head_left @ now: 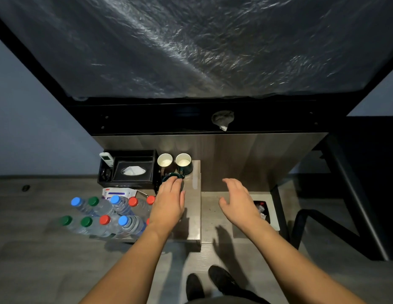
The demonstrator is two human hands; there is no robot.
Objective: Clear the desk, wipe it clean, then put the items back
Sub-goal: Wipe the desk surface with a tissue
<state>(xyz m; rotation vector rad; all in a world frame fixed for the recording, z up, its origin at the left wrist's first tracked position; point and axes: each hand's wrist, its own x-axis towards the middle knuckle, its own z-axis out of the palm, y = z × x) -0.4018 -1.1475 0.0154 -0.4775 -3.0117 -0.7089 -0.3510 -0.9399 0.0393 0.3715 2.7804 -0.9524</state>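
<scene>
A low wooden side table (193, 216) carries the desk items. At its back stand a black tray with a tissue box (133, 171) and a white remote (106, 159). Beside them are a brown mug (165, 163), a dark green mug (183, 163) and a dark green saucer (169, 177). My left hand (169, 202) reaches over the table, its fingertips resting on the saucer's near side. My right hand (239, 200) hovers open and empty to the right of the table. A crumpled grey cloth (223, 119) lies on the black desk (147, 117) above.
Several water bottles (103, 213) with blue, green and red caps crowd the table's left half, with a wipes packet (116, 193) behind them. A small bin (262, 210) stands on the floor at the right. A black chair frame (322, 224) is further right. My feet (213, 281) are below.
</scene>
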